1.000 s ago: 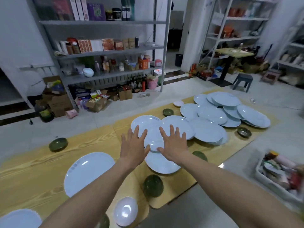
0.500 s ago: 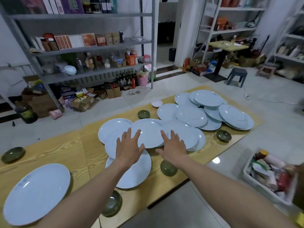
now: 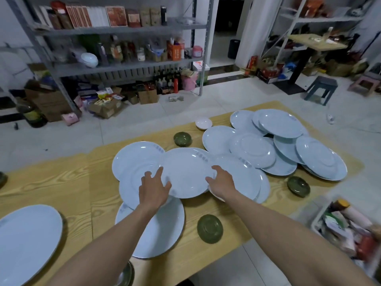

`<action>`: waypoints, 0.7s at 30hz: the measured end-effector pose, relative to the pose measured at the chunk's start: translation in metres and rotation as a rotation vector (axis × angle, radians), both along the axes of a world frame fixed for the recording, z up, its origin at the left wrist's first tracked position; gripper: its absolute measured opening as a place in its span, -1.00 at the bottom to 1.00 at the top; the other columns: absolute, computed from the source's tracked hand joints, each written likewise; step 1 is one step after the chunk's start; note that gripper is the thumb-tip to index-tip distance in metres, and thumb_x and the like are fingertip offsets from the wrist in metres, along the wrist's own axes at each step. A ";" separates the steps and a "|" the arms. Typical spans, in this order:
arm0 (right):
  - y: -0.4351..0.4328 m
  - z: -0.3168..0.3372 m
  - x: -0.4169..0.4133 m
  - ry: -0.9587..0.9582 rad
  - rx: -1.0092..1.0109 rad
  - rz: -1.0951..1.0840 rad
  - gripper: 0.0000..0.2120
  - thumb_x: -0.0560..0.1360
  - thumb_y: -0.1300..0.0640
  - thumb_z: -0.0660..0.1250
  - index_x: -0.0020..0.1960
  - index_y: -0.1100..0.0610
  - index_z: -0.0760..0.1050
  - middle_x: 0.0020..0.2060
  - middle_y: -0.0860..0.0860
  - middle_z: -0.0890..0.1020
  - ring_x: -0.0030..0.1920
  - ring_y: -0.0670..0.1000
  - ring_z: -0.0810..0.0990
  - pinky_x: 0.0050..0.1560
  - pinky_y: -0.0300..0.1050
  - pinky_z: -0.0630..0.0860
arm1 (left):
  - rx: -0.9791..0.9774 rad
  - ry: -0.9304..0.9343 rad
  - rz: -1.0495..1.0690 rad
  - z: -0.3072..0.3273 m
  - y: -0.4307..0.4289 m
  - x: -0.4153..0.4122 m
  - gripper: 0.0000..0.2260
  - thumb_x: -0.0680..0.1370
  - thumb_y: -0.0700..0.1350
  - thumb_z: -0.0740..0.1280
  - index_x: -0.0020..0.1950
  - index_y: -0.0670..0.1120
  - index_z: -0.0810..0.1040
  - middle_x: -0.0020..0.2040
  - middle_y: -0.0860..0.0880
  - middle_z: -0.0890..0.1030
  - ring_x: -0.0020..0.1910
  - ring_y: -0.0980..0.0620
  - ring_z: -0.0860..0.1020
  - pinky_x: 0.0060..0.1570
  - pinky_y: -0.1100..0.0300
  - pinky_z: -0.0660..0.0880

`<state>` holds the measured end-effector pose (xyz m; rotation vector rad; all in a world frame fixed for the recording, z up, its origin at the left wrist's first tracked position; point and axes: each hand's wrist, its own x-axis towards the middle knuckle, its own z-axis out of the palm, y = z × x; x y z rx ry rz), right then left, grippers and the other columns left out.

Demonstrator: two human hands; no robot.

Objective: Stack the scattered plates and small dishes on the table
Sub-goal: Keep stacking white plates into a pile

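Near-L plate (image 3: pixel 24 240): big, pale blue, on the bench's near L corner, cut off by the frame edge, well apart from the rest.
Bench (image 3: pixel 51 182): light wood-grain top, carries all the crockery.
Edge dish (image 3: pixel 126 275): small, green, at the near rim, mostly hidden under the L forearm.
Near plate (image 3: pixel 162 230): face up; the L forearm passes over it, far rim tucked under the cluster.
Flipped dish (image 3: pixel 209 228): green, upside down w/ foot ring showing, just R of near plate, btw the forearms.
L hand (image 3: pixel 153 188): grasps centre plate's L rim, thumb on the top face, fingers spread along the edge.
R hand (image 3: pixel 221 183): grasps the same plate's R rim, thumb over the top, fingers past the edge.
Centre plate (image 3: pixel 185 172): mid-bench, held btw both hands; overlaps plates to L, R and nearer. Lifted or resting: can't tell.
L plate (image 3: pixel 134 159): beyond L hand, partly under centre plate.
R plate (image 3: pixel 243 176): partly under centre plate, lies on another plate.
R dish (image 3: pixel 298 186): green, upright, near the bench's R edge.
Far dishes: green dish (image 3: pixel 182 138) upright, white dish (image 3: pixel 203 122) just beyond it, by the far edge.
Plate heap (image 3: pixel 280 122): many overlapping at the far R end, some face down.
Bin (image 3: pixel 318 215): on the floor R of bench, full of packets.
Stool (image 3: pixel 322 84): on the floor beyond the bench.
Shelving (image 3: pixel 123 68): far side, loaded w/ boxes and bottles.
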<state>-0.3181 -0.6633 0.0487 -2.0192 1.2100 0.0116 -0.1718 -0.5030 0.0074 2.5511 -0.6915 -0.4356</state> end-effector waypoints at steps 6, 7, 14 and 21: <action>-0.023 -0.024 0.008 -0.035 0.172 -0.143 -0.47 0.57 0.11 0.35 0.49 0.12 0.30 0.45 0.11 0.37 0.41 0.14 0.37 0.37 -0.09 0.32 | -0.013 0.078 0.116 -0.017 -0.005 0.010 -0.46 0.60 0.13 0.25 0.55 0.12 0.18 0.36 -0.16 0.34 0.34 -0.17 0.34 0.22 -0.05 0.42; -0.024 -0.026 0.010 -0.035 0.194 -0.160 -0.46 0.56 0.10 0.36 0.49 0.12 0.30 0.44 0.11 0.38 0.41 0.14 0.38 0.37 -0.08 0.33 | -0.022 0.078 0.124 -0.018 -0.005 0.011 -0.46 0.60 0.13 0.25 0.55 0.11 0.19 0.36 -0.16 0.33 0.34 -0.16 0.34 0.22 -0.05 0.42; -0.033 -0.040 0.019 -0.092 0.236 -0.236 -0.48 0.52 0.18 0.37 0.45 0.10 0.34 0.32 0.15 0.50 0.29 0.17 0.49 0.30 0.00 0.44 | -0.055 0.085 0.111 -0.021 -0.002 0.013 -0.46 0.59 0.12 0.28 0.55 0.12 0.22 0.43 -0.12 0.29 0.39 -0.12 0.33 0.22 0.01 0.43; -0.037 -0.053 0.027 -0.178 0.280 -0.249 -0.45 0.53 0.31 0.27 0.47 0.01 0.30 0.33 0.12 0.47 0.27 0.20 0.49 0.21 0.22 0.55 | -0.040 0.043 0.103 -0.021 0.002 0.012 -0.46 0.59 0.13 0.28 0.55 0.11 0.23 0.45 -0.12 0.29 0.41 -0.11 0.33 0.24 0.01 0.43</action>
